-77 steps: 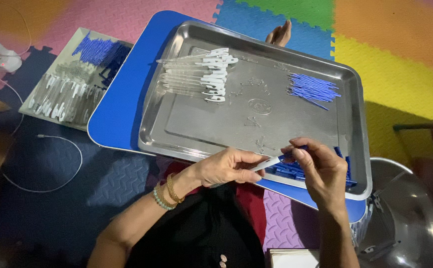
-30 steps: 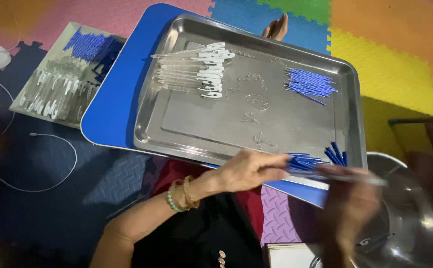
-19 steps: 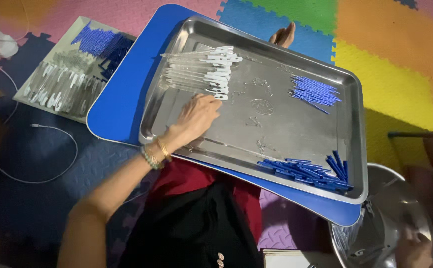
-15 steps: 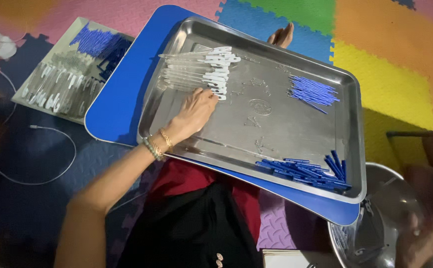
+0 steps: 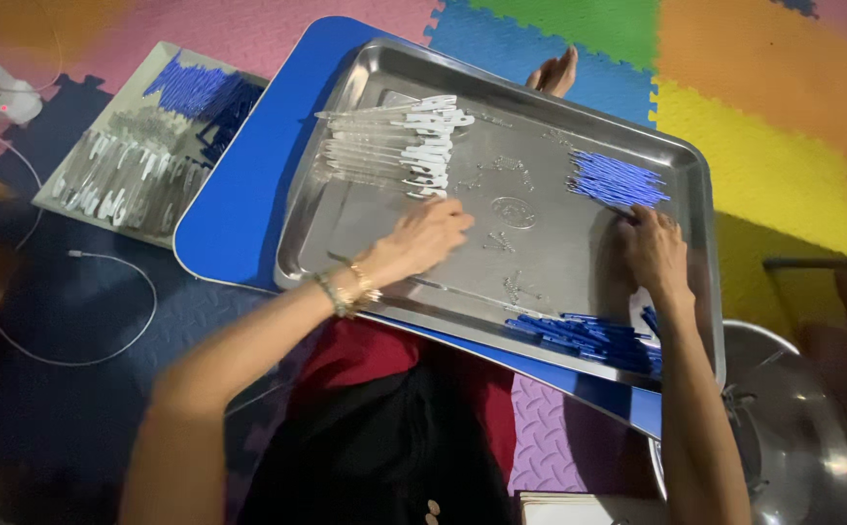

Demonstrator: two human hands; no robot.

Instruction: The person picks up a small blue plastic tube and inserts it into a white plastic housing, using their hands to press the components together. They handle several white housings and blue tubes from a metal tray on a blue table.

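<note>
A large steel tray (image 5: 540, 146) lies on a blue board (image 5: 248, 194) across my lap. My left hand (image 5: 423, 238) reaches into the tray, its fingertips at the near edge of a pile of clear tubes with white ends (image 5: 394, 146). My right hand (image 5: 652, 248) rests palm down on the tray's right side, its fingers touching a small heap of thin blue sticks (image 5: 618, 180). Whether either hand has pinched a piece is hidden by the fingers. A second heap of blue pieces (image 5: 588, 335) lies along the tray's near rim.
A flat grey tray (image 5: 141, 160) with more clear and blue pieces sits on the floor to the left. A round metal bowl (image 5: 793, 437) stands at the lower right. A white cable (image 5: 83, 321) loops over the foam floor mats. A bare foot (image 5: 552, 73) shows beyond the tray.
My left hand has moved from the tray's near edge up to the clear tubes. My right hand swung out over the metal bowl, then came back onto the tray at the far blue sticks.
</note>
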